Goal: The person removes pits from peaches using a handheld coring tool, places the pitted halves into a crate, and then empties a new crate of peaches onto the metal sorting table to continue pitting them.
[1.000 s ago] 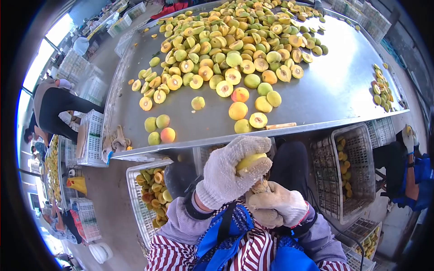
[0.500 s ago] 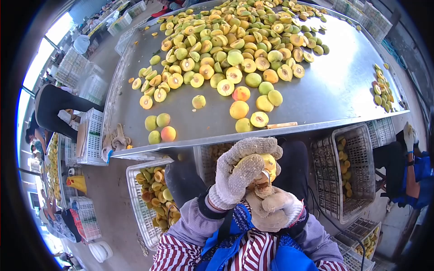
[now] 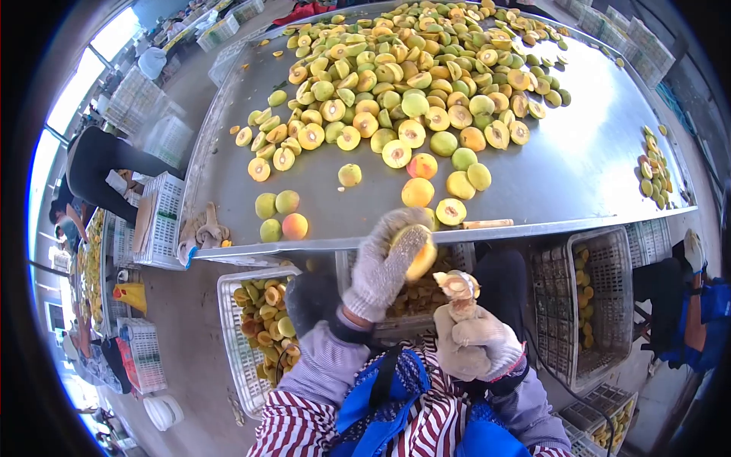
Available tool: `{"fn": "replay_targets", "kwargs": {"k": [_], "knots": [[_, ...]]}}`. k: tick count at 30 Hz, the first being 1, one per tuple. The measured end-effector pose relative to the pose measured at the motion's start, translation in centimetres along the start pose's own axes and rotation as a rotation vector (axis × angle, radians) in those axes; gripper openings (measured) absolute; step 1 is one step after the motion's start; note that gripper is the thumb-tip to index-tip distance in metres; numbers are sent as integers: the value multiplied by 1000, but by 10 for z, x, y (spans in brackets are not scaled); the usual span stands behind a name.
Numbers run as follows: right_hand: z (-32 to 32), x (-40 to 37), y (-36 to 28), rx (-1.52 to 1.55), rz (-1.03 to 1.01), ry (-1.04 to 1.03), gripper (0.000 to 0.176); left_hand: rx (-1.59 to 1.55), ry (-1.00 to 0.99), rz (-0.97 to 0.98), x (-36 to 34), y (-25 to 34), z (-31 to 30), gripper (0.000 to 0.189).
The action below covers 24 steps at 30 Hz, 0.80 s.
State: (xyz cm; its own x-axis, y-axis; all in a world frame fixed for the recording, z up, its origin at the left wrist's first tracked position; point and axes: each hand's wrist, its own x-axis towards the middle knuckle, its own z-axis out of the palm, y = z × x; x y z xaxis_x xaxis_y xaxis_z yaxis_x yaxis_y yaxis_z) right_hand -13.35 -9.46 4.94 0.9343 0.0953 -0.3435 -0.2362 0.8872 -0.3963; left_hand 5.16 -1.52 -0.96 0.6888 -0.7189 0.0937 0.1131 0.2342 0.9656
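Observation:
My left hand (image 3: 378, 274), in a knitted work glove, is closed around a yellow peach half (image 3: 421, 257) just in front of the table's near edge. Lower and to the right, my right hand (image 3: 474, 344), also gloved, grips a short-handled tool (image 3: 461, 308) held upright. Pale and brown fruit matter (image 3: 458, 285) covers the tool's head, so its blade is hidden. The two hands are apart. Beyond them on the metal table (image 3: 304, 179) lie whole peaches (image 3: 295, 225) and a large heap of cut peach halves (image 3: 396, 84), many showing the stone.
A crate of peach halves (image 3: 266, 324) stands on the floor at left, another crate (image 3: 590, 305) at right. Between my knees is a bin of brown pieces (image 3: 415, 297). A wooden-handled tool (image 3: 487, 224) and gloves (image 3: 204, 228) lie on the table edge. Co-workers are at both sides.
My hands have separated: the left moved up and away with the peach half, while the right stays low with the tool. Fruit matter now shows on the tool's head. The view shifted slightly.

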Motion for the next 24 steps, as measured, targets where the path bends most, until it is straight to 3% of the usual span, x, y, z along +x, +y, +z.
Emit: {"fn": "replay_targets", "kwargs": {"k": [1,2,4,6,7,10,12,14,16,18,20,22,23,24], "knots": [[4,-1,-6,8,-1,77,16,743,54,262,13,2,-30,43],[4,1,-8,7,3,67,16,1067,151,344,22,15,-43,39],[4,3,-11,-103,52,230,18,1224,160,337,38,5,-92,32],[3,10,-14,-181,91,260,19,1924,-536,-142,55,0,-134,37],[2,13,-15,-239,100,314,18,1927,-529,-137,65,0,-138,37],[0,26,-13,-296,121,373,16,1723,-406,-77,94,13,-128,44],[11,36,-14,-489,126,481,17,1502,-179,-6,116,-4,-116,47],[6,39,-15,-558,174,467,21,1578,-114,77,129,-40,-117,49],[4,39,-11,-664,145,527,22,1739,-137,-107,132,-51,-109,51],[-5,39,-10,-690,187,572,25,1622,-208,-184,142,-51,-117,53],[-25,40,0,-805,57,574,22,1258,-238,-178,137,-45,-117,53],[-30,42,3,-860,40,570,23,316,-100,-501,115,-8,-97,53],[-26,45,-1,-947,62,579,24,-23,-174,-391,91,-5,-92,54],[-23,47,-1,-1037,87,586,26,-146,-223,-393,71,9,-73,53]]}}
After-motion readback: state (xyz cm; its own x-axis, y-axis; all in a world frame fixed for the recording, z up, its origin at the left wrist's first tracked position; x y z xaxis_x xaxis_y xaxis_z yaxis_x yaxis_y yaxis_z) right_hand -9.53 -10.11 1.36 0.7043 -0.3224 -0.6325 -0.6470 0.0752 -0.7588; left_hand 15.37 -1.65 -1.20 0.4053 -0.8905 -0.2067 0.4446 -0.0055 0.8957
